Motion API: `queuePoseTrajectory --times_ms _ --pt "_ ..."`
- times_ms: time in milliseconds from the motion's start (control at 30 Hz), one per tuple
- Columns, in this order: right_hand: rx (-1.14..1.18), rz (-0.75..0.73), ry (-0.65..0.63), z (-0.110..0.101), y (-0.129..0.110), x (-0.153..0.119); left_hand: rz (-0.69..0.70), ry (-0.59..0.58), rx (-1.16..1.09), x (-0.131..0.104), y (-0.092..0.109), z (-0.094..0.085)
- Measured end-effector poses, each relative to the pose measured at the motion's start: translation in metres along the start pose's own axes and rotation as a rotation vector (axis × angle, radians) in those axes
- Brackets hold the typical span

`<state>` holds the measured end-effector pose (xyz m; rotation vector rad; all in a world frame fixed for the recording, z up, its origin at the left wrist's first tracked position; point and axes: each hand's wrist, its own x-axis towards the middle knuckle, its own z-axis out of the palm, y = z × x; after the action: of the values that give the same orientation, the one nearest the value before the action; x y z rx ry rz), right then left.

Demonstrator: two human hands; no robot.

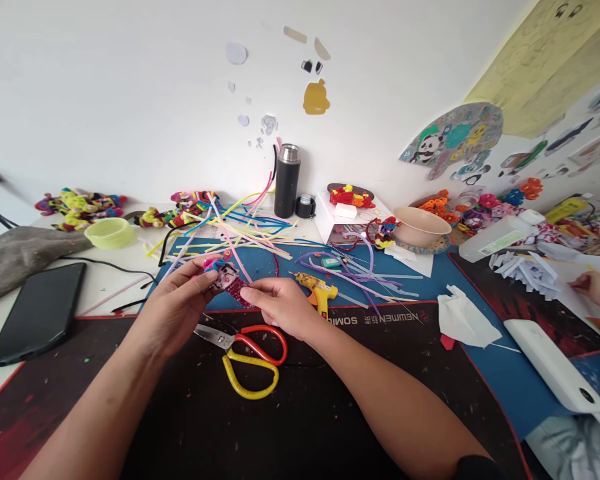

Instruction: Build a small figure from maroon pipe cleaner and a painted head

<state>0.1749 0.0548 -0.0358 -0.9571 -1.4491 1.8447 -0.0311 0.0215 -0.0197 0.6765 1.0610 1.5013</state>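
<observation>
Above the black mat, both my hands hold a small pipe-cleaner doll (225,275) with a pale face, bits of pink and blue on top and a dark red lower part. My left hand (185,300) grips it by the upper side, fingers closed round it. With thumb and fingers, my right hand (279,308) pinches the dark red end. Beneath the hands lie scissors (253,357) with one red and one yellow handle, blades pointing left. A yellow glue gun (319,291) rests just beyond my right hand.
Loose pipe cleaners (230,233) are strewn behind my hands. A black thermos (287,181) stands by the wall. A phone (37,313) lies at left, with finished dolls (83,208) behind. At right are a white power bank (555,365), crumpled tissue (466,316) and another person's hand (597,290).
</observation>
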Motion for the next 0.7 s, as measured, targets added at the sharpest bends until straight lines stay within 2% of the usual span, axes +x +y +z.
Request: queuePoseTrajectory --times_ms 267,500,600,700 --pt "0.084 0.006 0.033 0.001 -0.006 -0.001 0.014 -0.008 -0.089 0.0 -0.005 0.001" --pt "0.184 -0.001 0.048 0.003 -0.007 0.0 -0.144 0.06 -0.186 0.003 -0.003 0.007" --pt "0.214 -0.003 0.049 0.004 -0.009 -0.001 -0.158 0.073 -0.246 0.002 -0.006 0.011" --pt "0.241 -0.012 0.047 0.005 -0.011 -0.002 -0.159 0.038 -0.239 0.001 -0.013 0.011"
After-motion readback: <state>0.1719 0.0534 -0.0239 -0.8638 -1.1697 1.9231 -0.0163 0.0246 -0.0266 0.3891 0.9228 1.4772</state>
